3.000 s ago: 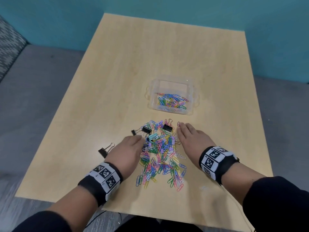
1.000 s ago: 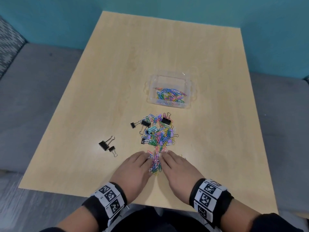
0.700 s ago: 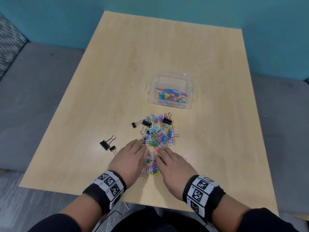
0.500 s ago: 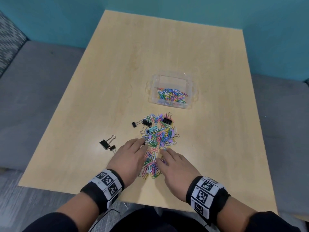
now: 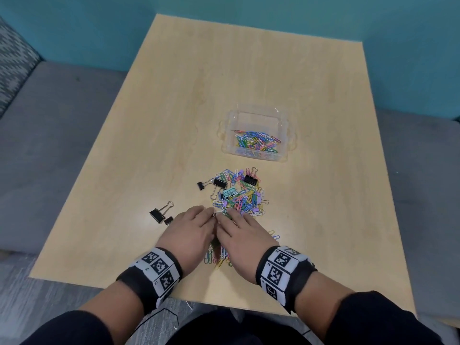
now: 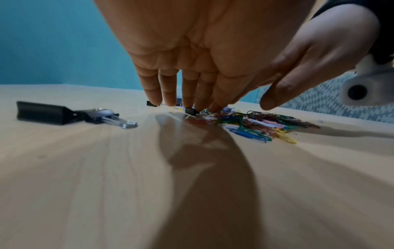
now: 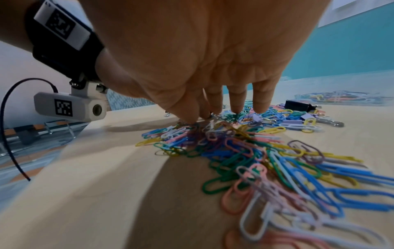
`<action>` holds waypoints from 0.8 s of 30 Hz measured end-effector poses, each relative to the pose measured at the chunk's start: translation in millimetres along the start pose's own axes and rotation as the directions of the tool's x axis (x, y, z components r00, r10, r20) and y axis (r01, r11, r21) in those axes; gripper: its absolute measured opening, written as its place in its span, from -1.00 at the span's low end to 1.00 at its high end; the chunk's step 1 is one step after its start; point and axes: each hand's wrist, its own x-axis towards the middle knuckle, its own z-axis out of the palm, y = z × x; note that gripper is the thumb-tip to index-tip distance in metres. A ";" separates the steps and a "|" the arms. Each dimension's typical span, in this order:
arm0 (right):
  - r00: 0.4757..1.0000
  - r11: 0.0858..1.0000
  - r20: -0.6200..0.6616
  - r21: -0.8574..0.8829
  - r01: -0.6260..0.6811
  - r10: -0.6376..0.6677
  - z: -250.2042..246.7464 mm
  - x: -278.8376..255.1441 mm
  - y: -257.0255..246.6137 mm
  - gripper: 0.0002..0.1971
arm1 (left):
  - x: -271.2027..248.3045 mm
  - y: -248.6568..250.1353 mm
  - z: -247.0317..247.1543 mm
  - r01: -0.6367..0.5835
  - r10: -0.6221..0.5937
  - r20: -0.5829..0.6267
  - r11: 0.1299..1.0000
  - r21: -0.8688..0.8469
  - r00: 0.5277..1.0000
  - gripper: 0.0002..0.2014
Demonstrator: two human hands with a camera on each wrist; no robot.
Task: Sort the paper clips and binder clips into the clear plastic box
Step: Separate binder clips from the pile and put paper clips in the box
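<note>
A heap of coloured paper clips [image 5: 240, 197] mixed with black binder clips [image 5: 250, 179] lies on the wooden table [image 5: 174, 95], in front of the clear plastic box [image 5: 257, 134] that holds more paper clips. My left hand [image 5: 191, 232] and right hand [image 5: 240, 236] lie side by side, palms down, over the near part of the heap. Their straight fingers press on the clips [image 7: 224, 148], fingertips [image 6: 170, 101] on the table. More paper clips [image 5: 219, 257] show between the wrists. Neither hand holds anything.
Two black binder clips [image 5: 160, 214] lie apart to the left of my left hand, seen close in the left wrist view [image 6: 64, 112]. Another small one [image 5: 201, 185] sits left of the heap. The table's near edge [image 5: 124, 286] runs just under my wrists.
Both hands have slid forward, away from the table's near edge, pushing the near clips up toward the main heap. Their fingertips now touch its near side.
</note>
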 end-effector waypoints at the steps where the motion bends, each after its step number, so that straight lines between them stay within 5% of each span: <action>1: 1.000 1.000 0.015 -0.013 -0.003 0.004 1.3 1.1 -0.5 -0.36 | -2.8 -1.3 -1.0 0.006 -0.006 -0.008 1.000 0.008 1.000 -0.56; 9: 0.999 1.000 -0.042 0.017 0.006 -0.006 8.3 -10.4 2.2 -0.46 | -23.6 -20.3 -8.8 0.135 -0.134 -0.044 0.991 0.023 0.990 -0.55; 17: 0.998 0.999 -0.058 0.044 -0.015 0.018 11.3 -5.0 -2.9 -0.41 | 20.7 3.1 -1.1 -0.045 0.045 0.027 0.999 0.004 0.999 -0.46; 24: 0.997 0.996 -0.054 0.073 -0.055 0.059 18.8 -29.9 9.5 -0.40 | 2.7 3.8 0.3 0.034 -0.036 0.044 0.999 0.039 0.998 -0.51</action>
